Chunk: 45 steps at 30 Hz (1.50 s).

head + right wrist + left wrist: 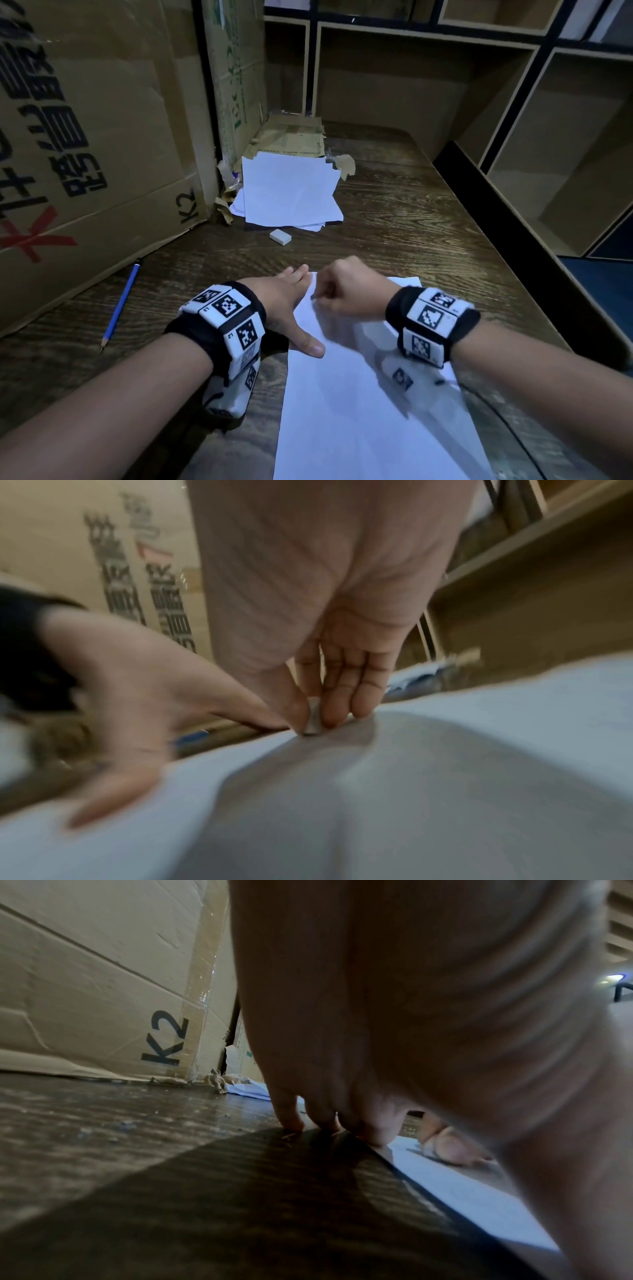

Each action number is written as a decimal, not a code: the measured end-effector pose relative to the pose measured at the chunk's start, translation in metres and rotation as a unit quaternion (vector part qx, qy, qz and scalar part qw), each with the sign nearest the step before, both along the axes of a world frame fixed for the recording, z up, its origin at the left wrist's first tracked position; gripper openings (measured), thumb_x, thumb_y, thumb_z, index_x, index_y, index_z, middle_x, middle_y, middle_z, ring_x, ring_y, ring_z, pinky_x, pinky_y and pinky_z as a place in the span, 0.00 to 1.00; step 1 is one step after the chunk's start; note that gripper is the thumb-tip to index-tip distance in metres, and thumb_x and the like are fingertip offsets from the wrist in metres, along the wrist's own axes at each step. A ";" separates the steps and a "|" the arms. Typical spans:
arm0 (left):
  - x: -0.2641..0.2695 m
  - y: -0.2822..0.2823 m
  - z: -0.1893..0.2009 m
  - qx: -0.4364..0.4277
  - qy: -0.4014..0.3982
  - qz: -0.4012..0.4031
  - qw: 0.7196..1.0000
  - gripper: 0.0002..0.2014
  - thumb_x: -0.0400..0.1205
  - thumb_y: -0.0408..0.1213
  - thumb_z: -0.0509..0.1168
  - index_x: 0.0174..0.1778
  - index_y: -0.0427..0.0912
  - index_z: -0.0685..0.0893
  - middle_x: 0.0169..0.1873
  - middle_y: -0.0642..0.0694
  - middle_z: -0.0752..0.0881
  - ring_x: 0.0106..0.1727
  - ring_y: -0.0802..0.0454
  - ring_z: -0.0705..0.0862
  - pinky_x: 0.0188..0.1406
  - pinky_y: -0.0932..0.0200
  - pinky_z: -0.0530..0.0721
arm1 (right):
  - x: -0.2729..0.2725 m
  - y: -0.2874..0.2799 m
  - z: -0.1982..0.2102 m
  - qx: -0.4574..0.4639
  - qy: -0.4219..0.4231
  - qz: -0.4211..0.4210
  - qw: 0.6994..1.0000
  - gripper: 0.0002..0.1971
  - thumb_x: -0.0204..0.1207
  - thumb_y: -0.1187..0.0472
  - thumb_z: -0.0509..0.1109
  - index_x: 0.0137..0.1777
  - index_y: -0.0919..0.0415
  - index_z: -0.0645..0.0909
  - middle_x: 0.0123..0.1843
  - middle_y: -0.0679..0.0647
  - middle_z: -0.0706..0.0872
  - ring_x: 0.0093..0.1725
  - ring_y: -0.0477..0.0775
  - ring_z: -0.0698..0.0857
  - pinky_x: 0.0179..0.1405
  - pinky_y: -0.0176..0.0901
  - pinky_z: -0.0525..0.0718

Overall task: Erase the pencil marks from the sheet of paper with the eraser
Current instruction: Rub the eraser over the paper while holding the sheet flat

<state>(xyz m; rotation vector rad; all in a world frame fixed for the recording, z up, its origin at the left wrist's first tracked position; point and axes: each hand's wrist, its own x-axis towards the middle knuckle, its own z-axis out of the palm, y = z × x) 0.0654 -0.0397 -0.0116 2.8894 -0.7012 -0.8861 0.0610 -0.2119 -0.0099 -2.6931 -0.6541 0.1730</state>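
Note:
A white sheet of paper [359, 411] lies on the dark wooden table [411, 212] in front of me. My left hand [291, 308] lies flat with spread fingers on the sheet's left edge, thumb on the paper. My right hand [342, 291] is curled over the sheet's far left corner. In the right wrist view its thumb and fingers pinch a small white eraser [311, 721], whose lower end touches the paper [445, 777]. A small dark mark shows on the sheet by those fingertips. In the left wrist view the left fingertips [291, 1123] press on the table beside the paper [479, 1199].
A second white eraser block [280, 237] lies beyond the hands, in front of a loose stack of white sheets [287, 192]. A blue pencil [121, 305] lies at the left. Large cardboard boxes [85, 137] wall the left side; wooden shelves [513, 120] stand behind and right.

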 end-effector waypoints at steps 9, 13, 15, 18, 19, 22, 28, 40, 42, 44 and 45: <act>0.003 0.000 -0.003 0.009 -0.001 -0.002 1.000 0.70 0.65 0.75 0.72 0.87 0.49 0.31 0.85 0.55 0.29 0.86 0.56 0.31 0.85 0.51 0.43 | 0.006 -0.001 0.002 0.008 0.009 -0.044 0.999 0.04 0.72 0.62 0.72 0.38 0.59 0.87 0.36 0.52 0.90 0.36 0.49 0.85 0.35 0.37 0.80; 0.003 0.001 -0.002 -0.004 -0.003 0.003 1.000 0.69 0.65 0.73 0.74 0.88 0.51 0.33 0.86 0.54 0.29 0.86 0.55 0.31 0.86 0.50 0.43 | 0.006 0.005 0.004 0.000 -0.004 -0.022 1.000 0.05 0.71 0.63 0.71 0.36 0.62 0.86 0.34 0.54 0.88 0.35 0.55 0.85 0.36 0.43 0.82; 0.003 0.001 -0.004 -0.019 -0.004 0.001 1.000 0.67 0.65 0.72 0.75 0.88 0.55 0.36 0.86 0.53 0.30 0.86 0.54 0.31 0.85 0.51 0.43 | -0.009 0.010 0.002 -0.006 0.015 0.029 0.999 0.05 0.72 0.63 0.72 0.37 0.61 0.87 0.33 0.51 0.87 0.33 0.50 0.84 0.35 0.37 0.80; 0.003 0.002 -0.005 0.000 0.000 0.005 1.000 0.70 0.65 0.74 0.73 0.87 0.50 0.31 0.85 0.57 0.29 0.86 0.58 0.31 0.84 0.52 0.43 | 0.009 -0.004 0.005 0.001 -0.005 -0.039 0.999 0.05 0.73 0.61 0.72 0.38 0.60 0.87 0.36 0.52 0.90 0.38 0.52 0.88 0.38 0.43 0.84; 0.003 0.002 -0.005 0.004 0.002 0.007 1.000 0.70 0.65 0.75 0.72 0.87 0.50 0.31 0.85 0.58 0.28 0.85 0.58 0.30 0.84 0.52 0.43 | 0.012 -0.005 0.005 0.010 -0.013 -0.055 0.998 0.06 0.72 0.61 0.72 0.38 0.61 0.87 0.36 0.53 0.90 0.38 0.54 0.88 0.38 0.46 0.86; 0.005 0.002 -0.007 -0.006 -0.003 0.003 1.000 0.69 0.65 0.73 0.74 0.88 0.51 0.33 0.85 0.56 0.29 0.86 0.57 0.31 0.84 0.52 0.43 | -0.009 0.005 0.000 0.012 0.004 0.008 1.000 0.04 0.72 0.61 0.73 0.38 0.59 0.87 0.34 0.50 0.88 0.33 0.47 0.85 0.35 0.36 0.83; 0.006 0.002 -0.008 0.004 0.001 0.004 1.000 0.71 0.64 0.76 0.72 0.87 0.50 0.30 0.85 0.58 0.28 0.85 0.58 0.30 0.86 0.50 0.43 | -0.008 -0.002 0.004 0.024 -0.015 0.009 1.000 0.05 0.74 0.61 0.73 0.43 0.60 0.91 0.38 0.51 0.93 0.38 0.48 0.87 0.40 0.35 0.82; 0.009 0.004 -0.011 0.014 -0.002 -0.009 1.000 0.75 0.61 0.73 0.77 0.86 0.50 0.29 0.84 0.56 0.27 0.85 0.56 0.29 0.84 0.52 0.41 | -0.030 0.014 0.005 0.005 0.017 0.097 0.995 0.04 0.74 0.63 0.74 0.41 0.60 0.91 0.30 0.44 0.86 0.28 0.38 0.80 0.29 0.21 0.71; 0.007 0.005 -0.012 0.009 0.001 -0.006 1.000 0.77 0.57 0.76 0.75 0.86 0.50 0.29 0.84 0.58 0.26 0.85 0.57 0.29 0.84 0.52 0.40 | -0.024 0.009 0.006 0.003 0.014 0.086 0.996 0.05 0.75 0.61 0.74 0.41 0.60 0.90 0.29 0.43 0.83 0.28 0.36 0.80 0.30 0.22 0.71; 0.007 0.007 -0.011 -0.002 0.005 -0.003 1.000 0.77 0.55 0.79 0.74 0.87 0.53 0.30 0.84 0.59 0.27 0.84 0.59 0.28 0.84 0.52 0.39 | -0.013 0.006 0.006 0.013 -0.020 0.054 0.998 0.07 0.74 0.62 0.73 0.37 0.62 0.89 0.29 0.50 0.86 0.28 0.45 0.78 0.32 0.31 0.72; 0.007 0.006 -0.010 -0.004 0.006 -0.002 1.000 0.76 0.55 0.78 0.74 0.87 0.53 0.30 0.84 0.58 0.27 0.84 0.58 0.28 0.84 0.51 0.39 | -0.013 0.007 0.005 0.017 -0.025 0.048 0.998 0.07 0.74 0.63 0.73 0.36 0.63 0.89 0.30 0.52 0.87 0.29 0.46 0.77 0.32 0.34 0.72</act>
